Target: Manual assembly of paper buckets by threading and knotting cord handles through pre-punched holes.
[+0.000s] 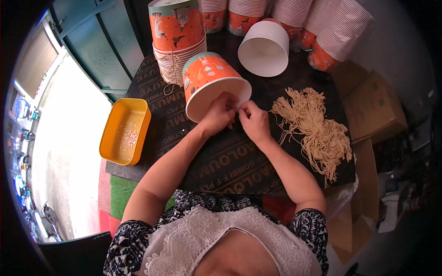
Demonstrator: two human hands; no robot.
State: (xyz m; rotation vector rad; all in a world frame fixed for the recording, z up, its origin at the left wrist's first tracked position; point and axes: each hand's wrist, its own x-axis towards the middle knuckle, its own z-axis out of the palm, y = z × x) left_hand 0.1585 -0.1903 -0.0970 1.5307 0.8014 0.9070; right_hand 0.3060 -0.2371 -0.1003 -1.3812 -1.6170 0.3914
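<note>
An orange paper bucket with a printed pattern lies tilted on the black table, its white mouth turned toward me. My left hand reaches into that mouth with curled fingers, some of them hidden inside. Just to the right, my right hand is closed in a pinch beside the bucket's rim. The fingertips of both hands nearly meet there. Whatever is between them is too small to make out. Right of my right hand lies a bundle of beige cords.
A yellow plastic tub holding small pale bits stands at the left table edge. Behind are an orange bucket stack with cords hanging on it, a white-mouthed bucket on its side, and several more stacks. Cardboard boxes sit at right.
</note>
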